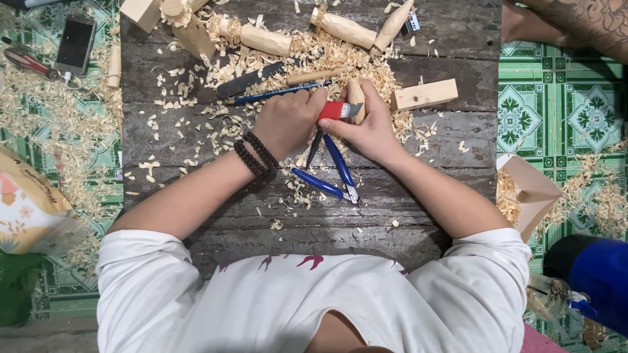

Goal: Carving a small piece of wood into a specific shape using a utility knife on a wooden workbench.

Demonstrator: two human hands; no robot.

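My left hand, with dark bead bracelets on its wrist, is closed around a red-handled carving knife. The blade points right against a small pale wooden piece. My right hand grips that wooden piece from the right, thumb near the blade. Both hands meet over a dark plank worktop littered with wood shavings.
Blue-handled pliers lie just below my hands. A blue pencil, a black file, carved pegs and a wood block lie beyond them. A phone is at far left, a cardboard box at right, and another person's tattooed limb at top right.
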